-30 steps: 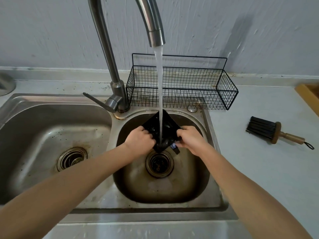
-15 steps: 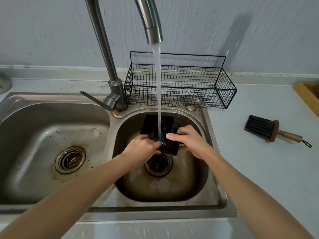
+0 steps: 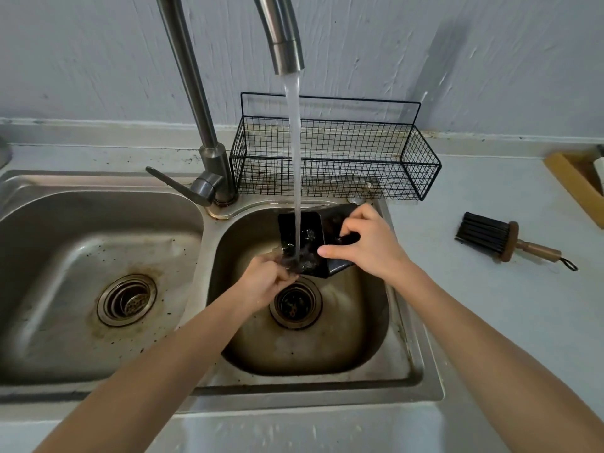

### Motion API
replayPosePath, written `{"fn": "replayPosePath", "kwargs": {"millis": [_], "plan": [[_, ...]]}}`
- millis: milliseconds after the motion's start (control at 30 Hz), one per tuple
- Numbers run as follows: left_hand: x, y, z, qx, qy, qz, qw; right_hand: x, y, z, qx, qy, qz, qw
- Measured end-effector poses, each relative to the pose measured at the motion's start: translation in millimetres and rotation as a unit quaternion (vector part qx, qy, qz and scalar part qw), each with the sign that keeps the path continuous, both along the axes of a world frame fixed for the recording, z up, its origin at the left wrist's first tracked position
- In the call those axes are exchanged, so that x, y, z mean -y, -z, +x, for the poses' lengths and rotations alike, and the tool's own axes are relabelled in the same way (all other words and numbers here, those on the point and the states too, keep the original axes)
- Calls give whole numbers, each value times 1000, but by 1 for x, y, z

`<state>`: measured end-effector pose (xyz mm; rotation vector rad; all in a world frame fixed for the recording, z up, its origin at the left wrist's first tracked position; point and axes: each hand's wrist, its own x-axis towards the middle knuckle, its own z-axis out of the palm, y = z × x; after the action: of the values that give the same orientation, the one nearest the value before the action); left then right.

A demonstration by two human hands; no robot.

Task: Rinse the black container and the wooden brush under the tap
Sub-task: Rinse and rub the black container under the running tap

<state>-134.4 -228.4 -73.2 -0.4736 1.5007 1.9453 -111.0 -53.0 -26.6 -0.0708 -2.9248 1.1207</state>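
Over the steel sink (image 3: 398,325), right hand (image 3: 369,243) and left hand (image 3: 266,282) grip the black container (image 3: 309,238) under running tap (image 3: 284,37).

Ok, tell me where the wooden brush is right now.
In the head view, the wooden brush lies on the counter right of the sink, below the wire basket's right end, untouched by either hand.

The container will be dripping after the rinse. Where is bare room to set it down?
Bare counter lies between the sink rim and the brush, toward the near edge. The left basin holds nothing. It is crowded by the wire basket and tap.
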Motion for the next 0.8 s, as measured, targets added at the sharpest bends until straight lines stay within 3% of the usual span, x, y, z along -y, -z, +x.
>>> {"fn": "replayPosePath", "kwargs": {"millis": [233,567,800], "plan": [[4,3,-3,58,-20,-1,998,1,-13,3,-30,-32,53,998],[1,-11,-15,13,39,22,999,-1,-30,5,-122,-83,145,978],[-7,-11,-15,-12,42,23,999,1,-37,6,-122,-108,199,966]]}}
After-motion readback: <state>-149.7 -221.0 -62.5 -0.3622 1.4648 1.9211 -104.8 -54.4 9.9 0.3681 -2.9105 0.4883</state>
